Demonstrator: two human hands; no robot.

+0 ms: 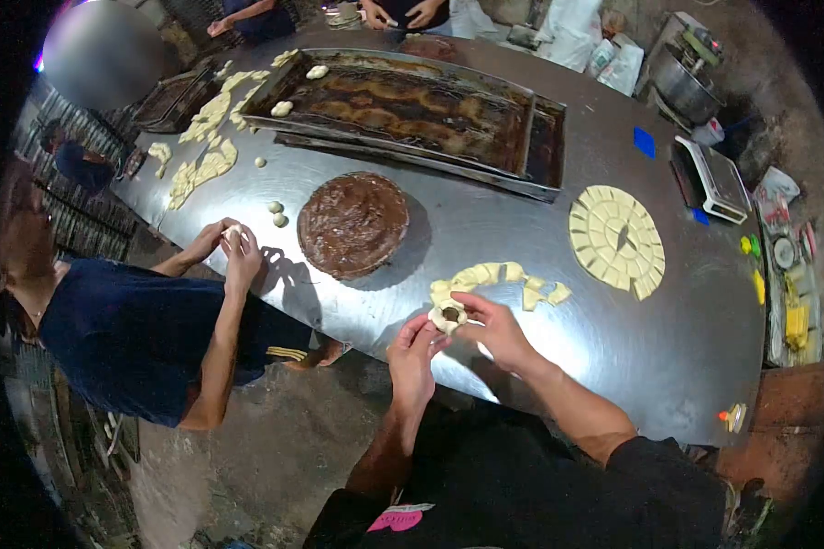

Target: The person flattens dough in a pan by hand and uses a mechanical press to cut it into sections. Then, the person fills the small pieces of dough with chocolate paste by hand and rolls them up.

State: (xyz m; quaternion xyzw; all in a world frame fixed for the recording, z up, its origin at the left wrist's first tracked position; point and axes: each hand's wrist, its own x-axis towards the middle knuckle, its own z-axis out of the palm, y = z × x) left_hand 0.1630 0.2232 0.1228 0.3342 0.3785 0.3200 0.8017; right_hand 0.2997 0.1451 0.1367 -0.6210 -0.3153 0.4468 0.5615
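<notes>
Both my hands hold one small piece of pale dough (448, 316) with dark filling showing in its middle. My left hand (414, 352) grips it from the left, fingers curled at its edge. My right hand (496, 331) pinches its right side. Just beyond lie cut dough pieces (485, 274) on the metal table (522, 238). A round sheet of dough cut into segments (616, 240) is at the right. Up and to the left stands a round mass of brown filling (352, 225).
Large dark baking trays (403, 110) lie across the far side. A co-worker (146, 329) stands at the left, hands (236, 245) on a dough piece. More dough (201, 174) and small balls (277, 213) are near them. A scale (712, 178) sits at the right edge.
</notes>
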